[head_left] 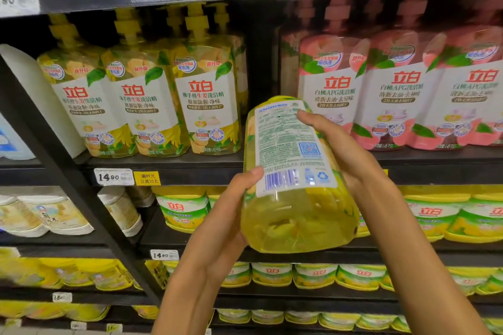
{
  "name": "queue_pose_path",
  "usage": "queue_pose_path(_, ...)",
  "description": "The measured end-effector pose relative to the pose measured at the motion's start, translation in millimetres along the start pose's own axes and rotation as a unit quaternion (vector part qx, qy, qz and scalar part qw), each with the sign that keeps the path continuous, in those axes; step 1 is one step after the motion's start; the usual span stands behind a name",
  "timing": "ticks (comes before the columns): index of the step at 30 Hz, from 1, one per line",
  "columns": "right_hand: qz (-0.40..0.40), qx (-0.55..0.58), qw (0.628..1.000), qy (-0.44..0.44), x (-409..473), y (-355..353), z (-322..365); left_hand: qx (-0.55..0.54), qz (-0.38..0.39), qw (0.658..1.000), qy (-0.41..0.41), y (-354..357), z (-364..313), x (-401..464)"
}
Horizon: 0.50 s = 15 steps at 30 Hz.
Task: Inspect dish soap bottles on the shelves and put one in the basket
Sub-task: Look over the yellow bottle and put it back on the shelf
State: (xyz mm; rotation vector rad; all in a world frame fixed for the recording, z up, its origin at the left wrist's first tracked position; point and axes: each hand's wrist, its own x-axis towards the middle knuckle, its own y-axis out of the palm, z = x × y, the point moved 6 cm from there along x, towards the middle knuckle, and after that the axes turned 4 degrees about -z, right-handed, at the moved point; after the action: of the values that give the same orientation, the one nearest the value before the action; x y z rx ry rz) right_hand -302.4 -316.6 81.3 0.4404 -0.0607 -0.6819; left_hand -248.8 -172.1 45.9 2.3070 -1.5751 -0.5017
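White price tag (pixel 113 177) and yellow promo tag (pixel 147 178) sit side by side.

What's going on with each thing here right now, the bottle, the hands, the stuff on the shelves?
Yellow bottle: off the shelf, held tilted, back label facing the camera.
Left hand: grips the bottle's lower left side.
Right hand: grips its right side.
Yellow pump bottles: upright on the shelf.
Pink pump bottles: upright on the shelf.
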Motion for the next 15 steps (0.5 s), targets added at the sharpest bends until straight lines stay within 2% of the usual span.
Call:
queue_pose_path(5,-0.034,-0.086,0.983,-0.156,-8,5,16,0.014,-0.048,0.998,0.042,-3,5,8)
queue_pose_path(10,-0.049,-0.166,0.963,-0.208,-19,8,19,0.112,-0.05,0.99,0.074,-1,1,16)
queue_pose_path(15,0.023,-0.03,0.977,-0.211,-23,7,24,0.132,-0.087,0.975,0.155,-13,-2,19)
